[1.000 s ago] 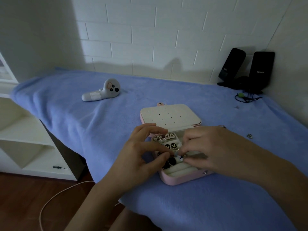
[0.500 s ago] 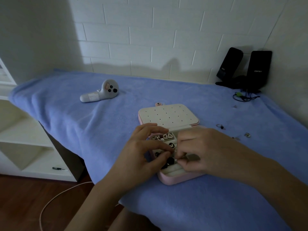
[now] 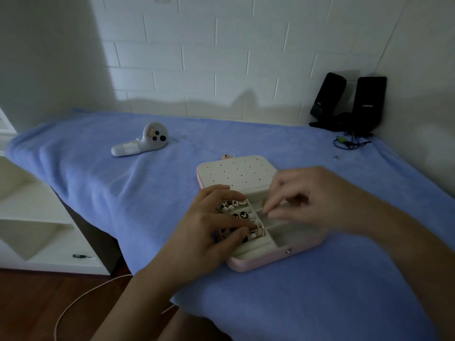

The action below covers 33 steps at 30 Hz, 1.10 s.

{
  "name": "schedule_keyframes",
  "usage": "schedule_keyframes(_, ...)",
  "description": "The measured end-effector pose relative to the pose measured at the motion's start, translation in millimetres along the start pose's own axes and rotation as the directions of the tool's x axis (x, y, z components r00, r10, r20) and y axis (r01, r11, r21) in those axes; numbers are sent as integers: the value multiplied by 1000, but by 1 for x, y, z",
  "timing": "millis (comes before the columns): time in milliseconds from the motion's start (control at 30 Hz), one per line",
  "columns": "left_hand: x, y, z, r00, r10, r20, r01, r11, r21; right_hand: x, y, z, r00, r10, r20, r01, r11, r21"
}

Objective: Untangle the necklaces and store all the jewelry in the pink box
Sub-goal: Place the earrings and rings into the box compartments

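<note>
While left hand (image 3: 209, 232) fingers pinch a small ring-like piece over the pink box (image 3: 283, 257), right hand (image 3: 312, 195), blurred, grip unreadable: risk of knocking seated earrings (image 3: 234, 204) loose

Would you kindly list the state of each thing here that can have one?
pink box: open, lid laid back flat
left hand: fingertips pinching a small piece in the box
right hand: blurred above the box, grip unclear
controller: lying on its side
speakers: upright

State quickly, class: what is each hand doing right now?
Left hand: pinched on a small jewelry piece in the pink box.
Right hand: blurred, cannot tell.
</note>
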<state>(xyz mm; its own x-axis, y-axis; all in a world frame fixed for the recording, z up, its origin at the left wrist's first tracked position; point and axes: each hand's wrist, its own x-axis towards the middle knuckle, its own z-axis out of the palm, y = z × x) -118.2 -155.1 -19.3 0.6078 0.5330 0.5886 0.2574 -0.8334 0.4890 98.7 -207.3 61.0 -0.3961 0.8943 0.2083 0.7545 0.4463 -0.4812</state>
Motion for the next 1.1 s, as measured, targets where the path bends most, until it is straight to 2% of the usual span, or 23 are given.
schedule_keyframes(67, 0, 0, 0, 1000, -11, 6, 11, 1000, -3, -4, 13, -19, 990, 108, -96, -102, 992, 71)
schedule_keyframes(133, 1, 1, 0, 1000, -9, 14, 9, 1000, 5, -12, 30, -37, 963, 245, -109, -240, 969, 60)
schedule_keyframes(267, 4, 1, -1, 998, -29, 49, 28, 999, 31, -24, 53, -53, 867, 496, 45, -493, 868, -65)
schedule_keyframes(400, 9, 3, -1, 997, -63, 44, 61, 998, 32, -27, 63, -53, 793, 594, 131, -567, 800, -197)
schedule_keyframes(533, 10, 6, 0, 995, -99, 26, 99, 995, 10, -27, 67, -47, 751, 629, 201, -587, 776, -232)
schedule_keyframes(700, 11, 7, 0, 992, -121, -39, 119, 992, -42, -25, 69, -41, 751, 639, 169, -590, 763, -265)
schedule_keyframes(867, 10, 4, -4, 939, -308, -151, 284, 945, -162, -23, 66, -39, 765, 622, 167, -581, 778, -237)
schedule_keyframes(967, 8, 3, -4, 917, -370, -152, 330, 914, -234, -24, 63, -43, 800, 585, 133, -547, 802, -238)
schedule_keyframes(1033, 5, 2, -4, 914, -376, -152, 329, 906, -265, -24, 58, -48, 843, 533, 66, -521, 841, -142)
schedule_keyframes(1100, 4, 2, -3, 912, -378, -162, 322, 901, -290, -23, 50, -52, 884, 467, -20, -466, 884, 46)
